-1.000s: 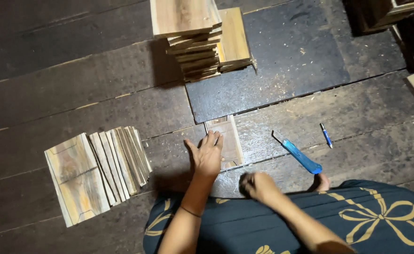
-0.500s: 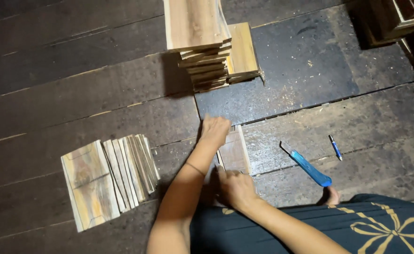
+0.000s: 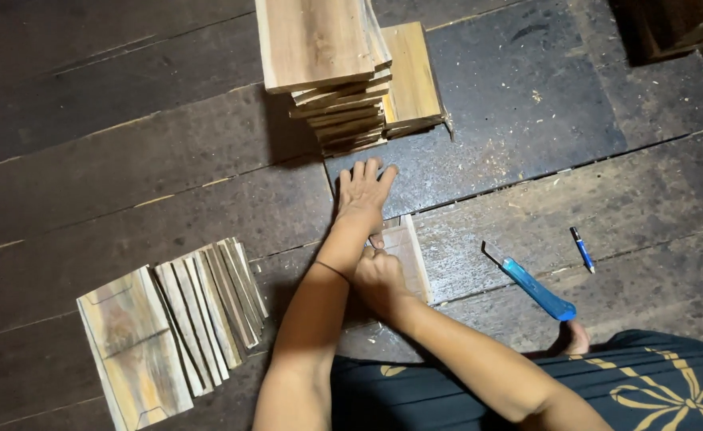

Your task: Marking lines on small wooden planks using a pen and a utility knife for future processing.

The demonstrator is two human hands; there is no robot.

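Pale wood shows under both hands: a thin flat board (image 3: 411, 259) lies on the dark plank floor (image 3: 128, 175) directly in front of the person. The left hand (image 3: 362, 190) is stretched forward with its fingers straight and spread, palm down, resting flat just past the far end of the board; it grips nothing. The right hand (image 3: 379, 275) sits nearer the body, curled into a loose fist on the left part of the board, its fingertips pressed together at the surface; whether it pinches something small there cannot be told. The left forearm crosses just beside the right hand, so the two are nearly touching.

Beyond the left hand's fingertips stands a tall stack of wooden boards (image 3: 327, 72), close but apart from them. To the left, well away from both hands, a fanned row of similar boards (image 3: 176, 319) lies on the floor. To the right of the board rest a blue utility knife (image 3: 531, 283) and, farther out, a small pen (image 3: 581, 249).
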